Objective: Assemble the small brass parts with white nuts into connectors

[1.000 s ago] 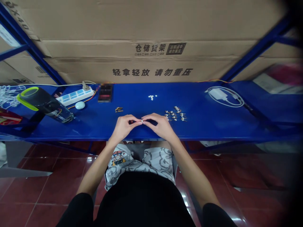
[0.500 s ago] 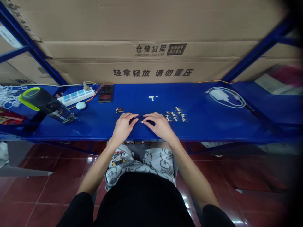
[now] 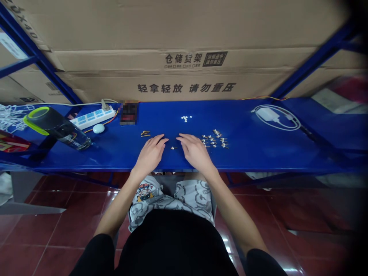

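A small white-headed piece with a thin brass-coloured stem (image 3: 173,148) lies alone on the blue tabletop (image 3: 247,153), between my hands and touching neither. My left hand (image 3: 152,150) rests just left of it, fingers stretched out, nothing held. On the other side my right hand (image 3: 195,149) also has its fingers extended and holds nothing. Several dark and brass-coloured screw-like pins (image 3: 145,133) lie beyond my left hand. Several white-headed pieces with stems (image 3: 213,139) are spread to the right of my right hand. Farther back sits a cluster of tiny white parts (image 3: 185,118).
On the left are a dark bottle with a lime-green lid (image 3: 59,128), a white power strip (image 3: 93,117), a round white object (image 3: 98,128) and a blurred dark box (image 3: 128,112). A white charger with coiled cable (image 3: 268,115) lies right. Cardboard (image 3: 184,34) stands behind.
My right hand has let go of the small white-headed piece, which now lies on the tabletop. The fingers of both hands have straightened, and my right hand has drawn slightly right.
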`<state>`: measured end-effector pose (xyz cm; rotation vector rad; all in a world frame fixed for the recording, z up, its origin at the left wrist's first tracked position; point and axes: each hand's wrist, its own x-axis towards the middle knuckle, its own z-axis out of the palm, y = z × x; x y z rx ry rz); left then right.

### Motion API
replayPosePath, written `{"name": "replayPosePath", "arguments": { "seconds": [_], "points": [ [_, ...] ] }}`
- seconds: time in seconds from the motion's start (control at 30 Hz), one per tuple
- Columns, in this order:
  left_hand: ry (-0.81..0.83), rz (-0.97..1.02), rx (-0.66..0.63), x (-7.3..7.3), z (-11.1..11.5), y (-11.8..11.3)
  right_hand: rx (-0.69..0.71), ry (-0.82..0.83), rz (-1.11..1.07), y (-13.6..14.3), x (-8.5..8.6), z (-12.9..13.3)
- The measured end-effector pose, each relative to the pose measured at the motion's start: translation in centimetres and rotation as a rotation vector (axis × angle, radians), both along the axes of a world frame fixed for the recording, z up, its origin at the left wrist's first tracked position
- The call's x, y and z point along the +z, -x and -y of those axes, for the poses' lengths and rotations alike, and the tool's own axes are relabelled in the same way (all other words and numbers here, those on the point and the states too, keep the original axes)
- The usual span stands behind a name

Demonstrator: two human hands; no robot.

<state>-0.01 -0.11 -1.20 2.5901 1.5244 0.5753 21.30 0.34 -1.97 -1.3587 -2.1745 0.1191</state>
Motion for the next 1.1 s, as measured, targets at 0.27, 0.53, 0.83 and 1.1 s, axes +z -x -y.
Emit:
{"name": "replayPosePath", "arguments": {
  "seconds": [0.27,0.53,0.83,1.1],
  "points": [
    [-0.012,-0.003,-0.006,-0.18,0.0,-0.08,-0.009,-0.014,0.136,0.32,-0.4,-0.08],
    [-0.019,0.002,-0.01,0.02,0.02,-0.07,0.003,-0.023,0.157,0.27,-0.3,0.04],
    [-0.014,0.002,-0.007,0.06,0.03,-0.14,-0.003,-0.038,0.16,0.39,-0.35,0.05],
    [-0.02,0.006,-0.01,-0.13,-0.02,-0.07,0.001,-0.041,0.174,0.38,-0.33,0.04]
  ]
}}
